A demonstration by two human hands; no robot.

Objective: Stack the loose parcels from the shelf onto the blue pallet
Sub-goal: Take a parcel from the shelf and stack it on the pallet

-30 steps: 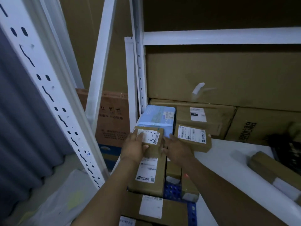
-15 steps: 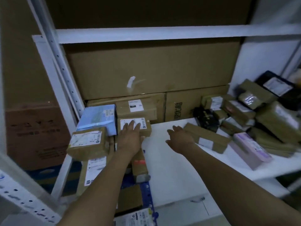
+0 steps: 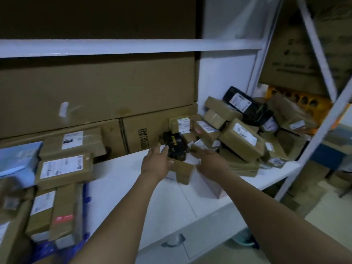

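So the small brown cardboard parcel [image 3: 182, 171] sits mid white shelf [image 3: 122, 180], near corner toward the camera, long axis hidden. Left hand [image 3: 155, 164] and right hand [image 3: 209, 162] flank it, fingers straight, not curled round anything. A black box [image 3: 175, 147] butts its far end and a heap of brown parcels [image 3: 242, 141] crowds the right. Blue pallet [image 3: 86, 195] is well left.

From my feed I see two long forearms, bare to the fingertips, ending in the left hand [image 3: 155, 164] and right hand [image 3: 210, 162], both bare, above the white shelf [image 3: 122, 180].
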